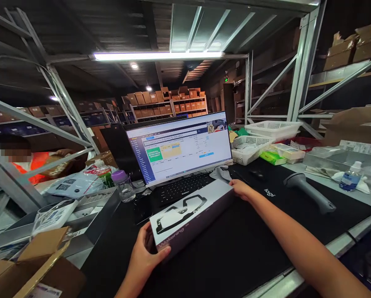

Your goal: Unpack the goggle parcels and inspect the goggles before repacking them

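Note:
A long white and grey product box (198,211) is held at both ends above the black desk mat (235,248). Its top carries a picture of a black frame-like item and lettering that seems to read "Wakening". My left hand (150,246) grips the near left end, thumb on the front face and fingers around the side. At the far right end, my right hand (239,189) has its fingers closed on the corner. Behind the box lie a black keyboard (185,186) and a lit monitor (182,149).
A barcode scanner (311,192), a mouse (256,174) and a spray bottle (350,177) are on the right. White baskets (250,150) stand behind them. An open carton (33,265), a grey tray (92,223) and a purple-lidded bottle (123,186) are left. Another person (36,165) is beyond the frame.

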Available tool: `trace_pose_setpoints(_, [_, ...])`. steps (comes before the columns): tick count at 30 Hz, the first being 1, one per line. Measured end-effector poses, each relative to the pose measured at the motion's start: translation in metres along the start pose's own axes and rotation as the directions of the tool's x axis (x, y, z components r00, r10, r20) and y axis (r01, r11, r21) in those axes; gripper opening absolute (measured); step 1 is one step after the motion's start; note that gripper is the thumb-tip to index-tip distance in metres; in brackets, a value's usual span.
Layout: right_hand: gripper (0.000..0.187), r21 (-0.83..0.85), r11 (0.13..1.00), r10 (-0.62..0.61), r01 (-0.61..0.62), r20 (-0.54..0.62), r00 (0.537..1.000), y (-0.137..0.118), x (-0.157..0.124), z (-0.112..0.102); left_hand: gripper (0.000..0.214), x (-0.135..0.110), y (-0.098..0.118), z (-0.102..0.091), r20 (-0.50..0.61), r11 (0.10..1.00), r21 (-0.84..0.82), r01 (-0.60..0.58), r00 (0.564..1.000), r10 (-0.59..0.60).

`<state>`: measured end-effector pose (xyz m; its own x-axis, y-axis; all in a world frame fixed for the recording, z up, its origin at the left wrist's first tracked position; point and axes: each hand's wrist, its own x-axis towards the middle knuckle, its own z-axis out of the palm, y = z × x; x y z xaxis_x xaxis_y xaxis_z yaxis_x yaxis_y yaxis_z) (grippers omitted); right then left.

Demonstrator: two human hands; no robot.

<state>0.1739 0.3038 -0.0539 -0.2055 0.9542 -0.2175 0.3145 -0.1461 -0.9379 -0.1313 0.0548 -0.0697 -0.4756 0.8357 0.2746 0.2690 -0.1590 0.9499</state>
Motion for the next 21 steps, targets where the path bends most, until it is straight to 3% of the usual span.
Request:
trace_pose_setpoints(3, [0.026, 0.022, 1.0, 0.018, -0.019, 0.019, 1.0, 0.006, 0.002, -0.009, 0.097, 0.0, 0.006, -0.005, -0.041, 0.992, -0.116, 0.041, 0.998, -0.046])
trace_pose_setpoints(7, [0.026, 0.029, 1.0, 0.009, -0.01, 0.023, 1.0, 0.01, 0.003, -0.007, 0.099, 0.001, 0.022, -0.016, -0.083, 0.988, -0.144, 0.052, 0.994, -0.065])
trace_pose_setpoints(15, [0.019, -0.018, 1.0, -0.02, 0.021, 0.05, 0.999, 0.016, 0.004, -0.002, 0.102, -0.002, 0.072, -0.067, -0.273, 0.977, -0.211, -0.007, 0.961, -0.052])
trace_pose_setpoints(18, [0.017, -0.014, 0.995, -0.094, 0.096, 0.094, 0.991, 0.005, -0.004, -0.016, 0.097, -0.007, 0.08, -0.076, -0.382, 0.988, 0.017, -0.155, 0.912, 0.15])
trace_pose_setpoints(21, [0.047, 0.051, 0.966, -0.26, 0.255, 0.182, 0.948, -0.008, -0.016, -0.04, 0.106, -0.016, 0.078, -0.071, -0.378, 0.914, 0.334, -0.231, 0.855, 0.354])
